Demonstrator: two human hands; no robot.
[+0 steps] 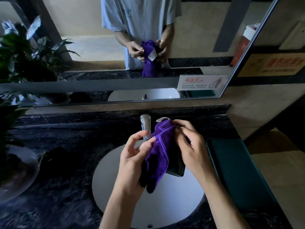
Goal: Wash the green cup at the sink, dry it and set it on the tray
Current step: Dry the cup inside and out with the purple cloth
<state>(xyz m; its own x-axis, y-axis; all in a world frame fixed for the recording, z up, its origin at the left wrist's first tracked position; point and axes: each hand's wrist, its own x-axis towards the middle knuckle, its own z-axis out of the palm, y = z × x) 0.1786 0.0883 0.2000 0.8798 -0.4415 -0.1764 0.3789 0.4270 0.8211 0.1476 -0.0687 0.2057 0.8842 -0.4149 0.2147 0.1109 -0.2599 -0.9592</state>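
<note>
I stand at a dark, veined stone counter (54, 195) with a round white sink (173, 202) sunk into it, and my hands are above the basin. My right hand (191, 146) is closed around the green cup (177, 167), which looks almost black in this dim light; only its lower side shows under a purple cloth (160, 151). My left hand (133, 156) pinches the cloth's edge between thumb and fingers, the other fingers loosely curled. The cloth drapes over the cup and hangs down. A chrome tap (146, 126) rises just behind my hands. To my right a dark green tray (236, 171) lies on the counter. A leafy plant (19, 60) stands at the left. The wall mirror (92, 50) reflects my pale shirt, hands and cloth.
</note>
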